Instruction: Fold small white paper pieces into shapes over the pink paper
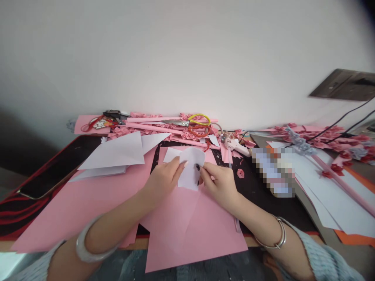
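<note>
A small piece of white paper [189, 175] is held upright between my two hands, above a large pink sheet [187, 230]. My left hand [165, 173] pinches its left edge, the thumb lying on the near face. On the other side, my right hand [219, 181] grips the right edge between thumb and fingers; dark nails show there. Another small white piece [171, 155] lies just behind the held one. To the left, larger white sheets [117, 154] rest on more pink paper [108, 199].
Scissors [187, 123] with yellow and red handles lie on pink paper flowers along the wall. A glue gun [234, 144] sits right of them, near a small pink rosette [240, 173]. Phones [61, 166] lie at both sides. White sheets [316, 183] and pink stems [345, 185] fill the right.
</note>
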A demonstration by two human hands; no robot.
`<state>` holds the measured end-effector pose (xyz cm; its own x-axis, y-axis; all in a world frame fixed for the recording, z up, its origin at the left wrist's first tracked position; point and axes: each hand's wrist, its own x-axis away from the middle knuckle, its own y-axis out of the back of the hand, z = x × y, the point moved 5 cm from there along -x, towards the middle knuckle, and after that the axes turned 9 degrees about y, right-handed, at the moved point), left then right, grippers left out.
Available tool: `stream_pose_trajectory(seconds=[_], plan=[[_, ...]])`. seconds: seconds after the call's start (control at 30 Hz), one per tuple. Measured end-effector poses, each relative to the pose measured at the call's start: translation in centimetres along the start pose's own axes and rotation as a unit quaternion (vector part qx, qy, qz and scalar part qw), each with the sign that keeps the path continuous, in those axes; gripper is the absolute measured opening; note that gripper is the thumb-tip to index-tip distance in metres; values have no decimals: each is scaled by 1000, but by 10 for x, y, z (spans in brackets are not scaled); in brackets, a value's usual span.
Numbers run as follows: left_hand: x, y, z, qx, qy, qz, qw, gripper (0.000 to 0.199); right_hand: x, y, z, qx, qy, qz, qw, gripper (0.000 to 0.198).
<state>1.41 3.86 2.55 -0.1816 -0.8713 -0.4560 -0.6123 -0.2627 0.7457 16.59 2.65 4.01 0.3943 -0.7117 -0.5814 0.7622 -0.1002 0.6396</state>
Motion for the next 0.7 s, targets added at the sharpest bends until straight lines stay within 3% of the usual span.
stream_pose_trajectory(seconds=[0.17, 0.5, 0.7], plan=[[0, 1, -5, 19, -2, 28, 999, 27, 2, -2, 1, 40, 39, -7, 998, 20], [-4, -15, -1, 36, 76, 158, 984, 27, -1, -9, -9, 32, -18, 43, 998, 15], [-1, -17, 1, 152, 113, 212, 959, 38, -1, -3, -15, -61, -77, 12, 995, 14]])
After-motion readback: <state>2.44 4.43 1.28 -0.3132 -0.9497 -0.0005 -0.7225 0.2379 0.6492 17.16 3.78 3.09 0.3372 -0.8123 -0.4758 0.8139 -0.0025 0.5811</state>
